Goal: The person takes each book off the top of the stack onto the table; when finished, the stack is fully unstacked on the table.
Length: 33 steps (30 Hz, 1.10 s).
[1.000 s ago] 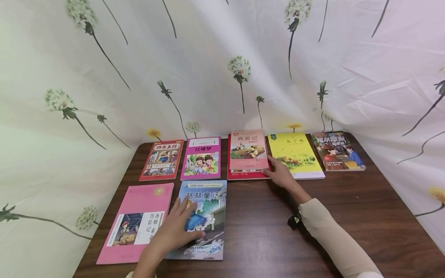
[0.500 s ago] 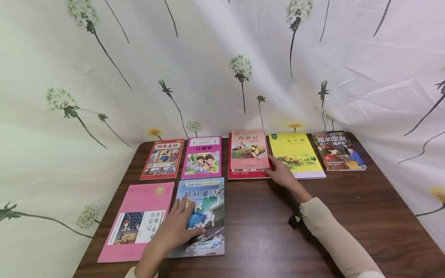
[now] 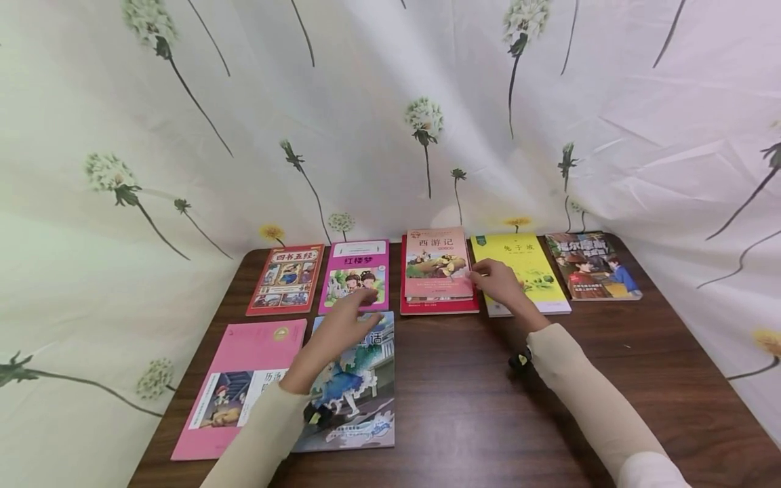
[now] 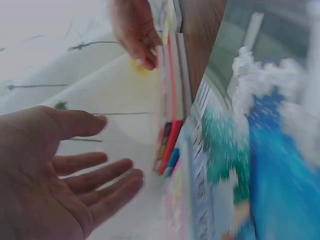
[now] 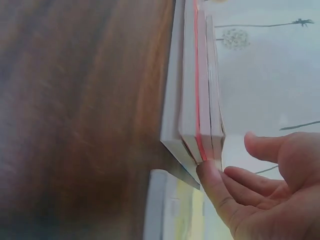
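Observation:
A peach-coloured book [image 3: 434, 266] lies on top of a red-edged book [image 3: 439, 309] in the middle of the back row; the right wrist view shows the stacked page blocks [image 5: 200, 100] side-on. At the stack's right edge is my right hand [image 3: 502, 283], one fingertip [image 5: 206, 172] touching the edges while the thumb stays apart from them. My left hand [image 3: 337, 332] hovers over the upper part of a blue book [image 3: 360, 407], holding nothing. Its fingers look relaxed and spread in the left wrist view, and it covers part of the blue cover's title.
The back row also has a red book [image 3: 285, 279], a magenta book [image 3: 356, 271], a yellow book [image 3: 518, 268] and a dark illustrated book [image 3: 593, 266]. A pink book [image 3: 228, 393] lies left of the blue one. Behind the brown table [image 3: 488, 420] hangs a dandelion-print cloth [image 3: 366, 135].
My left hand has risen off the blue book and moved forward and right; that book first slid slightly left. My right hand has shifted slightly upward along the stack's right edge.

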### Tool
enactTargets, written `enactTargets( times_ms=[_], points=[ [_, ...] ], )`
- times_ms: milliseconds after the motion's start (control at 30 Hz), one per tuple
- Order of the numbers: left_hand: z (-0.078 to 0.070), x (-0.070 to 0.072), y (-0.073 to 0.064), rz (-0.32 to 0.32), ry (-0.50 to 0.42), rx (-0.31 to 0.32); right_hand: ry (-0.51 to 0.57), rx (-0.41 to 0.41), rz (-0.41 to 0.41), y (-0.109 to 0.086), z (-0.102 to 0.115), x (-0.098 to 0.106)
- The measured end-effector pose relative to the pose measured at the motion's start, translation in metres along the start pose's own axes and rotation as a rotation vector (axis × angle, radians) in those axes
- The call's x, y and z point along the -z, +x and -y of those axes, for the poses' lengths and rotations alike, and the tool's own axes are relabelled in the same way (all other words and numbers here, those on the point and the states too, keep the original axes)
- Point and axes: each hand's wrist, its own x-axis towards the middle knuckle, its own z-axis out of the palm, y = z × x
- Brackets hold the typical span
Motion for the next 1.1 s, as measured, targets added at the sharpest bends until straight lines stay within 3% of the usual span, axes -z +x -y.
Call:
enactTargets(
  times_ms=[133, 267, 500, 633, 800, 1100],
  points=[
    [-0.001, -0.017, 0.033, -0.022, -0.087, -0.016, -0.007, 0.007, 0.014, 0.014, 0.003, 0.002],
    [-0.001, -0.034, 0.057, -0.028, -0.119, 0.013, -0.039, 0.008, 0.041, 0.025, 0.007, 0.002],
    [0.002, -0.055, 0.082, 0.085, -0.22, 0.117, -0.062, -0.039, 0.075, 0.038, 0.008, 0.0],
    [0.002, -0.065, 0.087, 0.136, -0.292, 0.099, -0.046, -0.07, 0.071, 0.04, 0.003, -0.004],
    [-0.002, -0.073, 0.087, 0.168, -0.281, 0.077, -0.008, -0.096, 0.062, 0.039, -0.003, -0.007],
    [-0.001, -0.077, 0.088, 0.116, -0.21, 0.096, -0.027, -0.068, 0.04, 0.04, -0.002, -0.006]
  ],
)
